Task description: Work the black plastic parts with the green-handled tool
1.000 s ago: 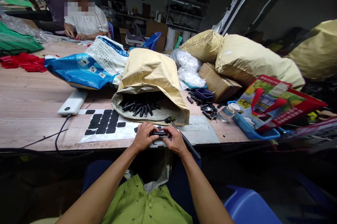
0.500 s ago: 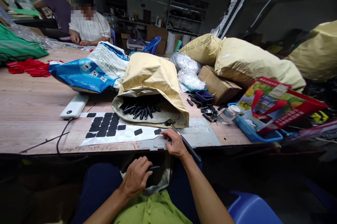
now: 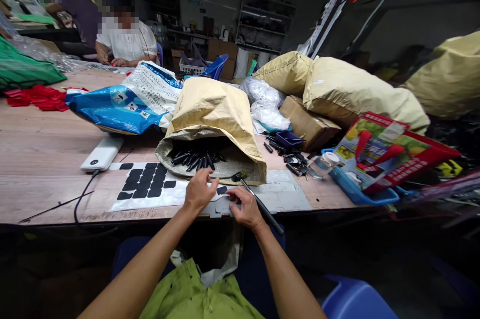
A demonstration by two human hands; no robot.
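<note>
My left hand (image 3: 200, 190) is over the front of the table, fingertips at the mouth of a tan woven sack (image 3: 213, 104). Its fingers are apart; no held object shows. Just beyond them, several slim black tapered pieces (image 3: 193, 158) lie inside the sack. My right hand (image 3: 245, 206) is to the right, its fingers curled beside a long black rod (image 3: 267, 213), seemingly gripping it. The rod's dark head rests on the sack's lip. Near my right fingertips lies a black patch (image 3: 222, 190) on a white backing sheet (image 3: 176, 196) with more patches.
A white power bank (image 3: 102, 154) with a cable lies left, beside a blue-and-white bag (image 3: 123, 104). Loose black parts (image 3: 296, 161), a clear jar (image 3: 324, 164) and a blue basket (image 3: 348, 184) are right. A co-worker in white (image 3: 125, 44) sits across.
My left hand has moved up and forward from above my lap to the sack's mouth; the dark piece it held no longer shows. My right hand and the rod have hardly moved.
</note>
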